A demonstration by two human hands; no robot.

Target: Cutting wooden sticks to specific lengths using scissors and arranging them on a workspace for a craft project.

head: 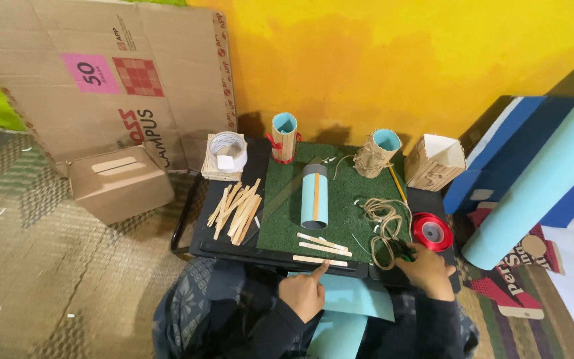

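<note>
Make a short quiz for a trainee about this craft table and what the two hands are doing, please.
1. True or false: the light blue tube lying on the green mat has a wooden stick along its side.
2. What does the left hand point at? A) the red ribbon roll B) a wooden stick at the table's front edge C) the cardboard box
3. Fill in: the right hand rests beside the loose ____.

Key: 1 true; 2 B; 3 twine.
</note>
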